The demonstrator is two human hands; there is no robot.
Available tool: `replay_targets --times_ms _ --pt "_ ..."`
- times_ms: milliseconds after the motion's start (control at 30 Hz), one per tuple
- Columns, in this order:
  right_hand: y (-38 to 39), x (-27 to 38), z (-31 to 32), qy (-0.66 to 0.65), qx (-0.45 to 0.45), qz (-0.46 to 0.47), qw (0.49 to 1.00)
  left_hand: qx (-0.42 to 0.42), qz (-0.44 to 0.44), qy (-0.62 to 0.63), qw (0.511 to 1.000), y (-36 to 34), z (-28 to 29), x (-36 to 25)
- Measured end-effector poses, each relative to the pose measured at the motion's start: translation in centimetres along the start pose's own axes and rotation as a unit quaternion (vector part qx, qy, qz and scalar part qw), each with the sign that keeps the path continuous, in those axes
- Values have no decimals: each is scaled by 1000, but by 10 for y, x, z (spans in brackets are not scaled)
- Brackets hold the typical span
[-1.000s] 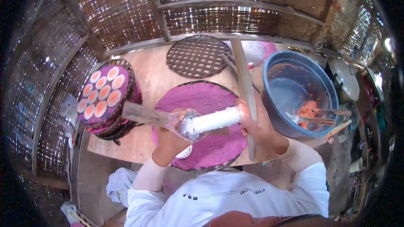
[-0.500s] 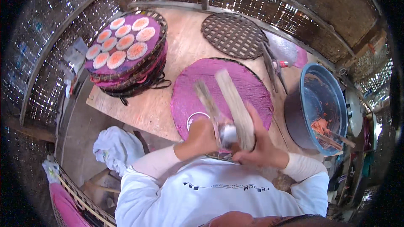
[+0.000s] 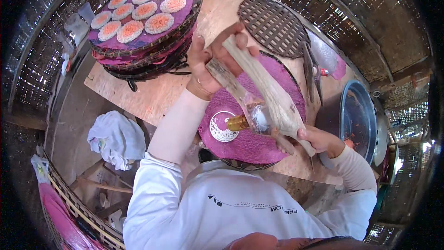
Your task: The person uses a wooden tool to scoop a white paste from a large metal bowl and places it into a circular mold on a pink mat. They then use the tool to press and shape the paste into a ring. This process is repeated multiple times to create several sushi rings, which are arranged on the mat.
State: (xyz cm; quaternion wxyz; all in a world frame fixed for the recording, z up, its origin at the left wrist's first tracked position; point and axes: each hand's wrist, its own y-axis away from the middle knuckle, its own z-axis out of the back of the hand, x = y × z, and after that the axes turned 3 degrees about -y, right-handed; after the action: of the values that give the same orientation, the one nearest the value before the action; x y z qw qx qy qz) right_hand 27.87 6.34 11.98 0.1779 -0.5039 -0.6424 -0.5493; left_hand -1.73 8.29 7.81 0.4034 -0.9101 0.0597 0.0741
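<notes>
A hand press made of two wooden bars hangs over a round purple sheet. White dough fills a clear cup on it, and a brass-coloured nozzle points left. My left hand wraps round the far ends of both bars. The near end of the longer bar is gripped by my right hand. Under the nozzle tip lies a white lacy disc, a thin ring partly filled with squiggled strands, on the left part of the sheet.
At the far left, a stack of round trays carries several white discs with orange centres. A lattice tray and dark tongs-like tool lie at the back right. The blue tub stands right; a white cloth hangs left.
My left hand has moved from the nozzle end to the far ends of the bars, and my right hand has slid to the near end. White strands now partly fill the ring. The view has shifted.
</notes>
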Motion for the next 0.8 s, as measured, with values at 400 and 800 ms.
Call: replay_targets --times_ms 400,800 --pt "-23 -10 0 205 -155 -63 964 -170 -57 65 982 51 30 14" --pt "-53 10 -18 275 -215 -37 936 -196 -70 -73 975 63 23 -18"
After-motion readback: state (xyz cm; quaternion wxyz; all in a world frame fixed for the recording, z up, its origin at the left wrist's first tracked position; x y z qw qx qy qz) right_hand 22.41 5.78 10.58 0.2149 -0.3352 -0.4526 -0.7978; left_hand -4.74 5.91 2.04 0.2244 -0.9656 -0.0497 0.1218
